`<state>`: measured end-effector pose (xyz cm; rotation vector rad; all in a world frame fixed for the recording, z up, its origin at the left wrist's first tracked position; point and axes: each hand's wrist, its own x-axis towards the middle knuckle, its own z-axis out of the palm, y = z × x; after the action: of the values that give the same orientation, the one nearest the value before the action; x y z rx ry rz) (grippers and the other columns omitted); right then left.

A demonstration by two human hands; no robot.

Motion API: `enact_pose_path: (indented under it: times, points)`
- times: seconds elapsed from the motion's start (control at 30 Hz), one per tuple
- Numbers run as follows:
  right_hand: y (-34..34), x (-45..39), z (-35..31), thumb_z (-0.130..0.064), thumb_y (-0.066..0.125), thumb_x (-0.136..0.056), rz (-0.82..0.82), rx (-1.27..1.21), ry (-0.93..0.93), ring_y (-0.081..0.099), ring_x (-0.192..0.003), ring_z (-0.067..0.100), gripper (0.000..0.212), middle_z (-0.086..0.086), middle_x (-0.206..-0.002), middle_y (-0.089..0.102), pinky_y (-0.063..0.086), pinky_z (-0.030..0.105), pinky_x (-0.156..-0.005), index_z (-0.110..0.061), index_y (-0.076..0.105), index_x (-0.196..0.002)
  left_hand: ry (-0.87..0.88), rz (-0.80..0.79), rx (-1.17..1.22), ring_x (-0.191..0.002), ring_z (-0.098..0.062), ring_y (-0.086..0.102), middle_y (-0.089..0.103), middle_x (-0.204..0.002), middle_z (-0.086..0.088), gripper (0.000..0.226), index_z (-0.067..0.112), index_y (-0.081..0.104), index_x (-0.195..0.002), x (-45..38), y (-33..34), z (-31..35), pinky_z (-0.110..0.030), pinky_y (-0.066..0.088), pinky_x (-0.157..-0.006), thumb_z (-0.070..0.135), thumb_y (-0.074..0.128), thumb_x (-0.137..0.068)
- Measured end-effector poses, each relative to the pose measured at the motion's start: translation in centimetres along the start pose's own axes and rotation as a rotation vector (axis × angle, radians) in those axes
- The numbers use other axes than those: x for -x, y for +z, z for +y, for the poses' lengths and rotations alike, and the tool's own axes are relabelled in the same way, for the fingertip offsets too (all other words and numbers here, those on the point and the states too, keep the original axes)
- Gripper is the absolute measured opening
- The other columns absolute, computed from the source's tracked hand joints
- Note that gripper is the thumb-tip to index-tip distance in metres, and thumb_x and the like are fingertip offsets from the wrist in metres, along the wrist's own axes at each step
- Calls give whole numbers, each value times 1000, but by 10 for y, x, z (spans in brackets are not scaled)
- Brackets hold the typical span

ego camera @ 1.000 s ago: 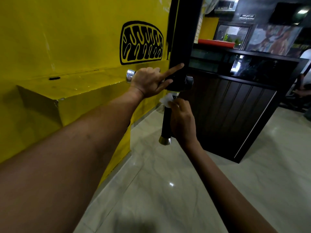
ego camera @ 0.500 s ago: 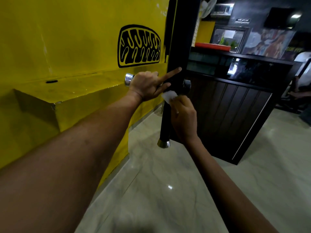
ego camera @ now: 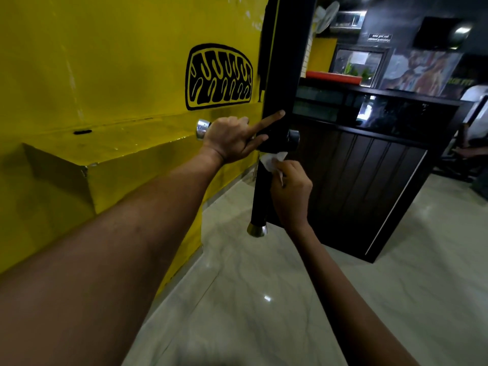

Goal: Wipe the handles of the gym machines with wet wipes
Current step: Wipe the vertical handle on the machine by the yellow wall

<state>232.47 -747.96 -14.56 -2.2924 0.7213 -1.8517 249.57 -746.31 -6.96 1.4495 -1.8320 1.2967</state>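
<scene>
Head view, one frame. Setting: yellow wall (ego camera: 105,62) on the left with a black logo (ego camera: 219,76) painted on it; a yellow ledge (ego camera: 126,165) juts out below.

Left hand (ego camera: 232,140): curled round a horizontal handle, whose chrome end cap (ego camera: 202,129) sticks out just beyond the heel of the hand. Index finger is straight and points up and right, its tip resting against the black upright post (ego camera: 285,62). The remaining fingers wrap the bar; the grip itself is mostly hidden under the palm.

Right hand (ego camera: 290,192): below and slightly right of the left hand, back of the hand toward the camera. Fingers are bunched, pinching a white wet wipe (ego camera: 272,159). The wipe protrudes above the fingertips and is pressed against the top of the vertical handle (ego camera: 260,202), just under the joint where the round black knob (ego camera: 293,137) sits. Thumb position: cannot tell, it is behind the wipe.

Vertical handle: black, hangs straight down beside the right hand on its wall side, touching or nearly touching the knuckles; ends in a metallic cap (ego camera: 256,230) level with the right wrist.

Beyond the fingers, to the right: a dark panelled counter (ego camera: 369,186) with a glossy top. A red tray-like object (ego camera: 334,77) sits behind it. Pale marble floor (ego camera: 264,299) under both forearms. At the far right edge, part of a seated person in a white top (ego camera: 475,101); details too dim to tell.
</scene>
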Motion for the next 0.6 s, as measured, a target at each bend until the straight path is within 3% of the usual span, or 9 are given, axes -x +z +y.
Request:
enact_pose_path:
  times: [0.13,0.3,0.43,0.6]
  points:
    - [-11,11,8,6,63,-81,-47,-44,55,56,-66,14,13,15,-78,64,42,4,-62,4,68,-92,0,-5,4,-39,-23,45,49,-56,-10,51,29,22,-141,1,-1,-2,-22,26,-42,51,6,-99]
    - [-10,-12,1,-1,63,-85,104,-182,251,55,-71,-5,17,1,-84,62,43,2,-65,1,67,-102,11,6,-5,-39,-22,45,49,-56,-10,50,29,22,-142,0,0,-2,-21,24,-43,51,6,-100]
    - [1,4,1,6,59,-84,64,-182,220,55,-68,-11,13,8,-81,64,41,1,-65,6,68,-94,4,10,-15,-39,-22,44,49,-56,-10,51,29,22,-142,1,0,-3,-21,23,-44,51,6,-100]
    - [-13,19,15,3,62,-84,-121,-105,259,57,-75,3,19,12,-91,68,41,-2,-68,4,68,-102,7,8,-9,-39,-22,44,50,-56,-9,51,29,23,-142,1,0,-3,-22,24,-43,51,6,-100]
